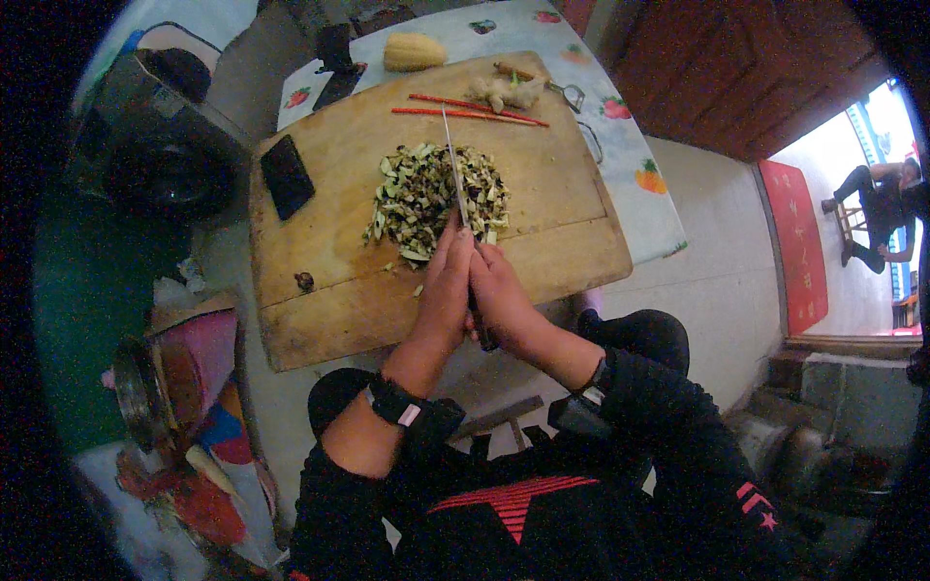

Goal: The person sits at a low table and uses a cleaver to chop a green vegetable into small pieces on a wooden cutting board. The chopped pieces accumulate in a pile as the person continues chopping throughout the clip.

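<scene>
My right hand (503, 290) grips the dark handle of a kitchen knife (453, 163), whose blade points away from me, edge-on to my view. My left hand (445, 279) is pressed against my right at the blade's base, with its thumb on top and its fingers along the left side. Beneath the blade is a heap of diced vegetable (414, 196), pale green with dark bits. The heap lies mid-board on a wooden cutting board (559, 189). A pair of red chopsticks (472, 114) lies beyond the knife tip, with ginger root (498, 94) beside it.
A flat black rectangular object (287, 176) and a small brown scrap (305, 282) lie on the board's left. Past the board are a yellow ridged object (414, 52) and a peeler (570, 94), on a fruit-print tablecloth (639, 210). At far right sits a person (875, 210).
</scene>
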`<state>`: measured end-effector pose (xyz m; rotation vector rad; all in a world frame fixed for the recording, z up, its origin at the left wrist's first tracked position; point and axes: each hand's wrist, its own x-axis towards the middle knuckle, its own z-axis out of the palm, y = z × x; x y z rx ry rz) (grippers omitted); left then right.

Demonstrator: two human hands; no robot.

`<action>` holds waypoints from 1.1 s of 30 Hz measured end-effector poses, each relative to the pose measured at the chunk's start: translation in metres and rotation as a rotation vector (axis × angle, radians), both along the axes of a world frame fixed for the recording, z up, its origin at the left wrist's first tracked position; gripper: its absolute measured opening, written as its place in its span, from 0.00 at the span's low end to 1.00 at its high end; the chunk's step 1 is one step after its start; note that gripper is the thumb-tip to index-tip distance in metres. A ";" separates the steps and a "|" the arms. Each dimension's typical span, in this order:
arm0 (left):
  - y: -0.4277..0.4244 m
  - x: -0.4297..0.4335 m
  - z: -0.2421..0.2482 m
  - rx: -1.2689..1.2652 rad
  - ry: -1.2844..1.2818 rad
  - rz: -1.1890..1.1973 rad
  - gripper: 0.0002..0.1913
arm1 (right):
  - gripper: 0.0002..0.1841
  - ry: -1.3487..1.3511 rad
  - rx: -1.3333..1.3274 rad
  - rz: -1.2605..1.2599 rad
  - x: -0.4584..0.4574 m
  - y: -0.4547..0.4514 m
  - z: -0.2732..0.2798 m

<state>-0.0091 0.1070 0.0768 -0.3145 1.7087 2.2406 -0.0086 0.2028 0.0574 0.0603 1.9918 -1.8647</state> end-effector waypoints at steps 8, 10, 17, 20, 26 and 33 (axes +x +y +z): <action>0.004 -0.003 -0.005 -0.084 0.117 0.053 0.31 | 0.19 -0.141 -0.192 -0.055 0.000 0.001 0.003; 0.004 -0.001 -0.004 -0.060 -0.109 0.076 0.32 | 0.19 -0.224 -0.249 -0.053 -0.002 -0.001 0.005; 0.000 0.002 -0.005 -0.044 -0.140 0.091 0.32 | 0.23 -0.205 -0.127 0.025 -0.003 0.002 0.003; 0.000 0.003 -0.008 -0.013 -0.043 0.130 0.32 | 0.24 -0.107 -0.056 0.003 -0.003 -0.001 -0.003; 0.001 0.005 -0.009 0.032 -0.045 0.157 0.30 | 0.26 -0.137 0.031 0.052 -0.005 -0.005 -0.010; -0.005 0.007 -0.017 -0.034 0.092 0.200 0.29 | 0.26 -0.239 0.009 0.095 -0.005 -0.006 -0.004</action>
